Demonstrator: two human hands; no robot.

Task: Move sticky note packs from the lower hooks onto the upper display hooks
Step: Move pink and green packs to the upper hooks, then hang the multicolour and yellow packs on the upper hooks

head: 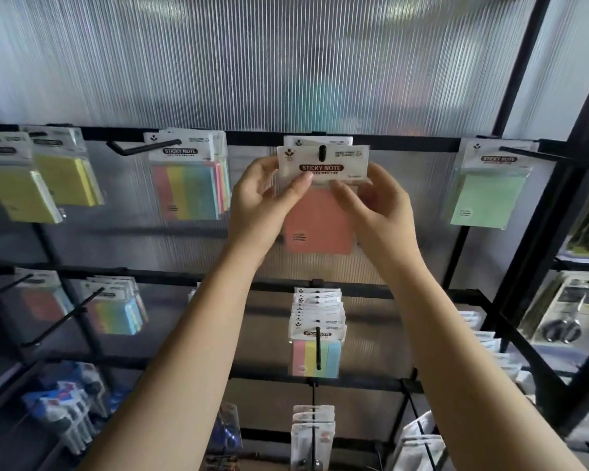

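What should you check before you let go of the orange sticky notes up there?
1. Hook through the pack's hole: ok, its black tip pokes out the front.
2. Both hands hold the orange pack: ok, left hand and right hand pinch its header.
3. Pack pushed fully back: cannot tell.
4. Pack hangs straight: ok, header looks level.
5. Room on the hook: ok, only one pack shows behind.
6. More packs to move: ok, the lower stack is full.
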